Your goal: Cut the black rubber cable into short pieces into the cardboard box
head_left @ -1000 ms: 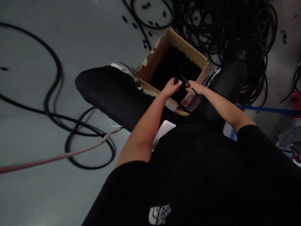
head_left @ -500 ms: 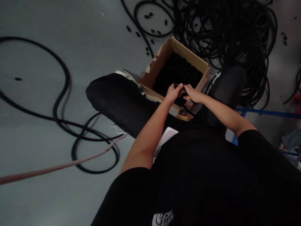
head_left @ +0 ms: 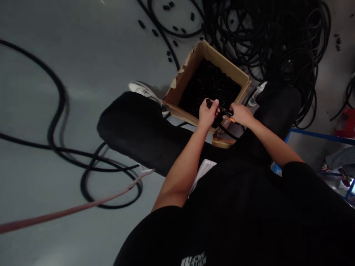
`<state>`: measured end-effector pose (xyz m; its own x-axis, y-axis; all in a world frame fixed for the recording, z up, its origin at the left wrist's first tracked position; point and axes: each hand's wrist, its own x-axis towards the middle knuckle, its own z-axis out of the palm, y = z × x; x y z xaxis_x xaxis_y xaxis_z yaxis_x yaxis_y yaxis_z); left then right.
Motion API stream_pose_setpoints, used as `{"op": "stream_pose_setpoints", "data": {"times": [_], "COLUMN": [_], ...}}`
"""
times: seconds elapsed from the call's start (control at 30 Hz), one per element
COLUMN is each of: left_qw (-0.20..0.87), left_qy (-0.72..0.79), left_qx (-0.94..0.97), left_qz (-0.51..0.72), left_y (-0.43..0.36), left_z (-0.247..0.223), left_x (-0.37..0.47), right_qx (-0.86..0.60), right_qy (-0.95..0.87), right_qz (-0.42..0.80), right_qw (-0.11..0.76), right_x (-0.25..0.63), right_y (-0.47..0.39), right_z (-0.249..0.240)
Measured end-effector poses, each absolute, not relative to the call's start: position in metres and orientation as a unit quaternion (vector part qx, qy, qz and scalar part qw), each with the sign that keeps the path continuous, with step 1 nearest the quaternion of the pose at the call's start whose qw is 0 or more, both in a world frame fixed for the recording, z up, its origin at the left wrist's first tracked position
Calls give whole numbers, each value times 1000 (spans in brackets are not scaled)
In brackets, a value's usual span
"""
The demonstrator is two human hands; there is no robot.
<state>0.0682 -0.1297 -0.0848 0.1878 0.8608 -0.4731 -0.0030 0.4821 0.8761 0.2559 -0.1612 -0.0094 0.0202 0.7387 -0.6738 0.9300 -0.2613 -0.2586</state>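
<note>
My left hand [head_left: 207,114] is closed around a black hose [head_left: 208,103], whose short end sticks up past the thumb. To its right, my right hand [head_left: 242,114] grips a hand tool with orange on its handle [head_left: 232,119]. The tool's dark front part points toward the left hand; its exact kind is too dark to make out. Both hands are over the near edge of an open cardboard box [head_left: 226,65]. Inside that box lies a heap of short black hose pieces [head_left: 212,79].
A large tangle of black hose [head_left: 277,44] lies beyond the box. Loose cut pieces [head_left: 154,33] are scattered on the grey floor. Looped black hose [head_left: 59,96] and a pinkish cord [head_left: 83,207] run at left. A blue frame [head_left: 318,135] stands at right.
My hands have moved apart, the right one shifting rightward with the orange-handled tool. More of the tool now shows between them. The camera view has shifted slightly.
</note>
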Motion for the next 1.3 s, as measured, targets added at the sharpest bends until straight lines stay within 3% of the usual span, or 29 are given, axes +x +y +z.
{"op": "stream_pose_setpoints", "data": {"times": [0.37, 0.57, 0.8, 1.0, 1.17, 1.3], "left_qw": [686, 721, 711, 664, 584, 665], "left_qy": [535, 534, 513, 528, 565, 511], "left_qx": [381, 254, 129, 125, 61, 163], "left_qz": [314, 360, 463, 514, 580, 520], "left_y": [-142, -128, -98, -77, -64, -58], "left_z": [-71, -61, -55, -71, -66, -32], "left_x": [62, 57, 46, 25, 6, 4], "right_qx": [642, 614, 551, 623, 693, 788], "right_qy": [588, 539, 446, 587, 587, 532], "right_qz": [-488, -575, -705, -511, -385, -272], "right_qw": [57, -43, -18, 81, 164, 149], "right_x": [273, 269, 250, 275, 313, 339], "right_y": [-175, -161, -164, -168, -179, -181], "right_z": [-31, -45, -60, -55, -35, -18]}}
